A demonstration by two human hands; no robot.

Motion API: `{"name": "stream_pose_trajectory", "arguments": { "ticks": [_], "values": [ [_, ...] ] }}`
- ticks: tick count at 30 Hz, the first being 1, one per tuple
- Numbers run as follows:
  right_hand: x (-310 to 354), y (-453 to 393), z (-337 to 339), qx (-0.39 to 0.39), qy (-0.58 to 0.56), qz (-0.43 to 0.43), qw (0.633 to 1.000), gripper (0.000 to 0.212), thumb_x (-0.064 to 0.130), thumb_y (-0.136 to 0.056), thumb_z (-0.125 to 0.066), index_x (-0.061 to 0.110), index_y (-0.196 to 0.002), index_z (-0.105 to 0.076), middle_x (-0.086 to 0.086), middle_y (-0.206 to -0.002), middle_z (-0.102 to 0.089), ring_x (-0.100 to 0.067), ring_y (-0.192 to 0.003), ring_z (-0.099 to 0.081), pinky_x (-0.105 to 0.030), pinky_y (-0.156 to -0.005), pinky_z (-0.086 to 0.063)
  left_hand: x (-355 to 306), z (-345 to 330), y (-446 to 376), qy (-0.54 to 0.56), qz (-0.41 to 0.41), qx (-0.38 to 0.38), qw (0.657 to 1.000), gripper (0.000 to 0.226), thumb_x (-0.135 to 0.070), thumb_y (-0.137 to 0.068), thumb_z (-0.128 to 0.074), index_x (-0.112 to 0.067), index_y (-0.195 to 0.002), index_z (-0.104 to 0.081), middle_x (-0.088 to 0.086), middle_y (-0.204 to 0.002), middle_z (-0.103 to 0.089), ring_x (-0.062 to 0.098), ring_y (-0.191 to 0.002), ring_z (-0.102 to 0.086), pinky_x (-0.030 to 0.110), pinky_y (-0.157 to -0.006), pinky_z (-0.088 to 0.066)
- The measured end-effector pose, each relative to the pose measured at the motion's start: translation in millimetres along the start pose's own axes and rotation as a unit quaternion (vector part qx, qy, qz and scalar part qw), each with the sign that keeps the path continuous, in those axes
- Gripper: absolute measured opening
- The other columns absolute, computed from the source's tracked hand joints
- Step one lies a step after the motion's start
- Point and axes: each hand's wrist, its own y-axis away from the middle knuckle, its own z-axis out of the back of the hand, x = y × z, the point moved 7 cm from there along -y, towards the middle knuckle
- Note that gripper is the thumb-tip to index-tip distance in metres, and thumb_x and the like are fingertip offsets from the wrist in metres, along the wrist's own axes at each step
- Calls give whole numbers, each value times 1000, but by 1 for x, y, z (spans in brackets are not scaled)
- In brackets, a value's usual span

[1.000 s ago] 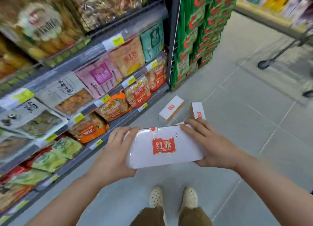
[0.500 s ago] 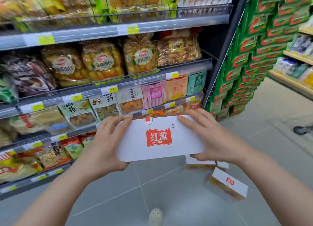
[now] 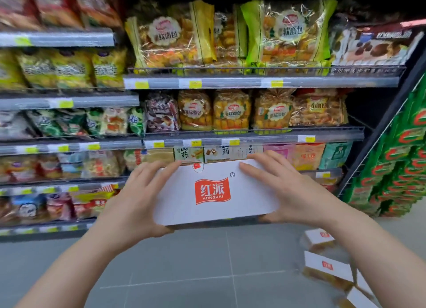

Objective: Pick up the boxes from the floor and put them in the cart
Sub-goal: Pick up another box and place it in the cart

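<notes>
Head view: white box [image 3: 214, 192] with red HONGPAI logo held up at centre, in front of shelves [image 3: 242, 81], well above floor [image 3: 196, 273]. Left hand [image 3: 136, 199] grips box's left end, fingers over top face, thumb under near edge. Right hand [image 3: 292, 190] grips right end, fingers spread across top face, thumb under. More white boxes [image 3: 327, 266] lie on grey tiled floor, near right. Shelves hold bagged bread and snacks. Green carton stack [image 3: 396, 160] at far right.
</notes>
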Motion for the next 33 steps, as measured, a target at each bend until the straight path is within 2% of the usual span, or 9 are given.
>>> {"name": "stream_pose_trajectory", "arguments": {
  "ticks": [2, 7, 12, 15, 20, 26, 28, 30, 33],
  "values": [
    [37, -28, -5, 1, -4, 21, 1000, 93, 38, -69, -69, 35, -140, -9, 5, -150, -7, -5, -128, 7, -49, -94, -46, 38, 17, 19, -11, 20, -5, 1000, 115, -28, -50, -83, -63, -114, 6, -25, -127, -11, 3, -125, -6, 47, -89, -48],
    [146, -101, -20, -40, -36, 86, 995, 90, 38, -61, -70, 38, -131, -14, 8, -141, -16, -9, -128, -7, -53, -76, -55, 151, 66, 72, -32, 68, 10, 997, 117, -31, -51, -83, -66, -115, 8, -26, -128, -8, 2, -126, -5, 49, -84, -51],
    [247, -169, -38, 3, -37, 102, 994, 92, 35, -68, -70, 36, -139, -12, 5, -150, -8, -3, -128, 7, -46, -102, -41, 252, 117, 118, -38, 102, 7, 994, 115, -31, -50, -84, -60, -117, 5, -28, -128, -9, -1, -126, -5, 52, -89, -48],
    [295, -207, -52, 19, -44, 123, 991, 94, 38, -67, -70, 39, -139, -10, 5, -151, -7, -4, -131, 6, -51, -102, -39, 300, 137, 142, -44, 128, 21, 991, 113, -31, -53, -83, -61, -115, 7, -26, -127, -7, -1, -125, -3, 49, -91, -48],
    [353, -260, -70, 32, -38, 162, 986, 92, 41, -67, -68, 38, -139, -11, 2, -149, -13, -4, -128, 4, -50, -92, -48, 370, 144, 167, -45, 163, 29, 985, 116, -35, -56, -81, -63, -120, 13, -15, -144, -12, 1, -128, 2, 40, -92, -48],
    [398, -341, -107, 100, -45, 223, 969, 93, 40, -70, -68, 38, -138, -6, 10, -150, -2, 7, -124, 12, -43, -103, -40, 453, 143, 176, -40, 216, 45, 974, 115, -37, -58, -79, -62, -110, 20, -29, -129, -2, -4, -125, 4, 39, -90, -49],
    [413, -374, -119, 111, -55, 241, 963, 93, 44, -68, -68, 41, -138, -6, 9, -150, -3, 12, -120, 12, -47, -103, -38, 483, 146, 173, -43, 237, 46, 969, 114, -37, -57, -80, -63, -111, 17, -28, -128, -2, -1, -127, 2, 42, -94, -47],
    [426, -409, -129, 107, -67, 263, 957, 92, 50, -64, -63, 42, -138, -9, 7, -150, -7, 5, -126, 7, -53, -100, -39, 513, 150, 170, -44, 256, 44, 965, 114, -38, -57, -79, -64, -118, 14, -27, -130, -3, 0, -129, 2, 44, -96, -46],
    [446, -454, -142, 126, -60, 285, 948, 91, 46, -69, -65, 39, -138, -7, 8, -149, -3, 0, -128, 10, -49, -100, -40, 551, 157, 164, -49, 281, 38, 958, 109, -39, -57, -79, -63, -117, 9, -25, -132, -7, 2, -130, -2, 43, -91, -48]
  ]
}}
